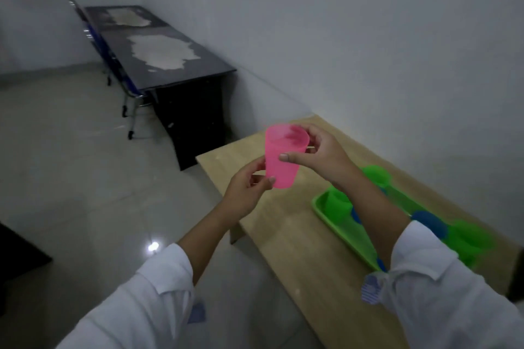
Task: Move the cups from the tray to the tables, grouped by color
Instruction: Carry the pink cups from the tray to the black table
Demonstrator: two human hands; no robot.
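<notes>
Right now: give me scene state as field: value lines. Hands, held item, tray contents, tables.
held item: pink cup, upright, in the air
left hand: fingers at the cup's lower side
right hand: fingers at the rim, thumb on the wall
tray: green tray on the wooden table
tray contents: green cups and blue cups, count unclear, blurred
other table: dark table, no cups on it

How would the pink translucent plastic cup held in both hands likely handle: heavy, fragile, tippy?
The pink translucent plastic cup is probably light: fingertips of the left hand and right hand alone carry it. Its thin plastic looks unlikely to shatter. It narrows toward the base, so it may tip easily when nudged.
</notes>
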